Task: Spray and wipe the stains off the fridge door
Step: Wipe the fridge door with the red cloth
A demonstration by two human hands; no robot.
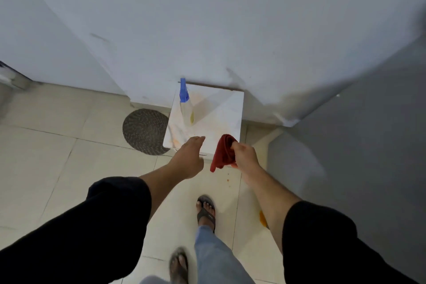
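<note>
1. The left hand [187, 157] reaches forward over the near edge of a small white stool [227, 108], its fingers [198, 139] loosely together and holding nothing.
2. The right hand [244, 154] has its fingers clamped on a bunched red cloth [222, 154], which hangs down just beside the stool's near corner.
3. A spray bottle [184, 99] with a blue trigger head stands at the far left of the stool top, well apart from the left hand.
4. The pale fridge door [230, 30] rises behind the stool; faint dark smudges show on it, though which are stains is hard to tell.
5. Judging by the reach, the bottle is the next thing to pick up. It stands near the stool's edge, so a hasty grab could knock it over or off onto the floor tiles [46, 157].
6. Orange spots lie on the tiles near the feet; with sandals on, spray dripping there could make a slip likely.
</note>
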